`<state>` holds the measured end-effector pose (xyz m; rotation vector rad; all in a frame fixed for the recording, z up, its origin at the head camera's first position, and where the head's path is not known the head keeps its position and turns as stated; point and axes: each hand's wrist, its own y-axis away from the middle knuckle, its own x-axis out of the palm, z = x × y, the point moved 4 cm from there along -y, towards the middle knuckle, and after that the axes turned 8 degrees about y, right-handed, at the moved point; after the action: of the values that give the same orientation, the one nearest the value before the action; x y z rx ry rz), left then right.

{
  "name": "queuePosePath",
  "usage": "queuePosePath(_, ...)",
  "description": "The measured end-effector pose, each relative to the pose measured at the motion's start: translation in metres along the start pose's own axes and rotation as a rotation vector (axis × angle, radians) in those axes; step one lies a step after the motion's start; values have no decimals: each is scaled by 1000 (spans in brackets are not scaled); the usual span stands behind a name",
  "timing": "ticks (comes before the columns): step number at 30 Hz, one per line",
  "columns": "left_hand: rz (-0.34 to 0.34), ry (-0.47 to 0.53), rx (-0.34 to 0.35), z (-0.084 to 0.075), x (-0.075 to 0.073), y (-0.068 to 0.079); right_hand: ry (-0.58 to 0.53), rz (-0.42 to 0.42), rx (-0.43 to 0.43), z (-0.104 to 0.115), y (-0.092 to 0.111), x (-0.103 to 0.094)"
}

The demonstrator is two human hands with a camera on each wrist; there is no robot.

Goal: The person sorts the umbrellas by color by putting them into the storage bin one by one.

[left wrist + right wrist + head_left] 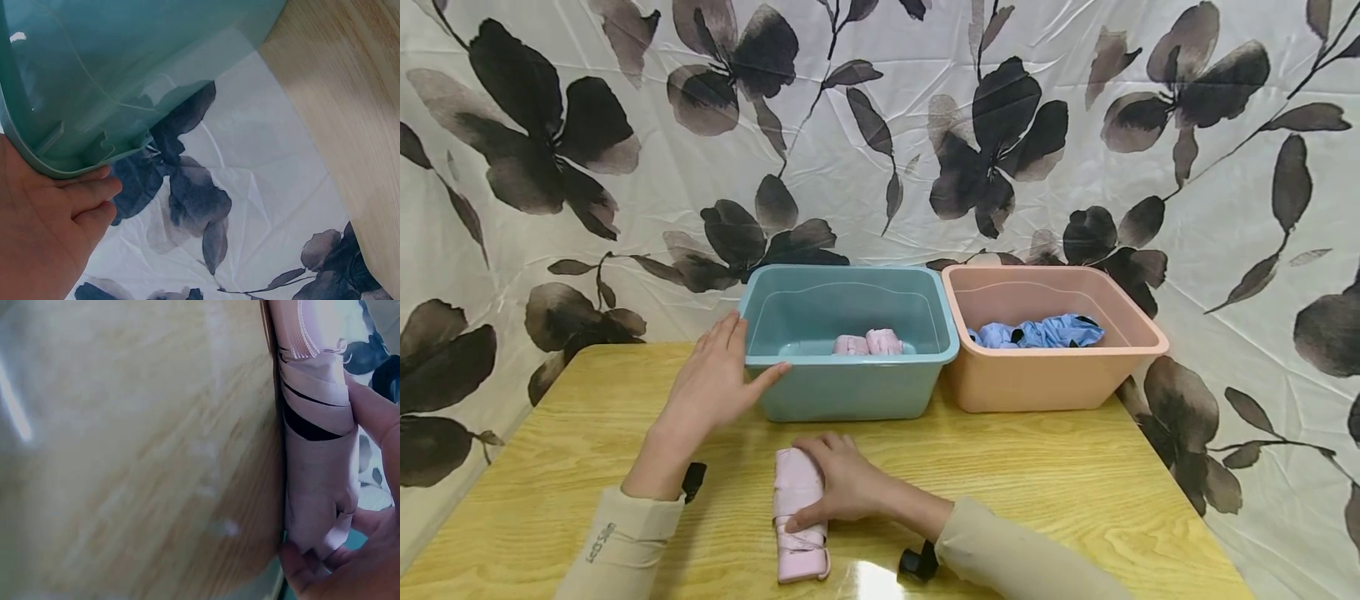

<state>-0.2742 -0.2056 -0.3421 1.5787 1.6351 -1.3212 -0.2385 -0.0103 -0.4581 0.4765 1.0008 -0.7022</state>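
Observation:
A pink folded umbrella [800, 550] lies lengthwise on the table, its cover wrapped round it. My right hand [847, 483] grips it from the right, thumb across its middle and fingers at its far end. In the right wrist view the umbrella [319, 469] shows creased pink fabric with a dark gap between folds. My left hand [715, 375] rests against the left front corner of the teal bin [842, 392], fingers extended along its side and thumb over the front rim. Two pink rolled bundles [883, 342] sit inside that bin, partly hidden by its front wall.
Right beside the teal bin stands a peach bin [1045, 379] containing blue bundled fabric [1045, 332] with black parts. Both stand on the far side of the wood-grain table [1015, 467]. A white floral cloth [880, 125] hangs behind them.

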Motion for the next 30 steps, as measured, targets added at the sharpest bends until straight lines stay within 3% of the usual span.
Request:
queuePosePath(8, -1, 4, -2, 3, 1, 1, -124, -66, -24, 4, 8, -1)
queuePosePath(17, -6, 2, 6, 4, 1, -1, -367, -131, -64, 11, 22, -4)
queuePosePath(24, -10, 0, 8, 4, 2, 0, -398, -216, -121, 10, 39, -12)
queuePosePath(30, -3, 11, -4, 3, 1, 0, -440, -280, -103, 4, 54, -25)
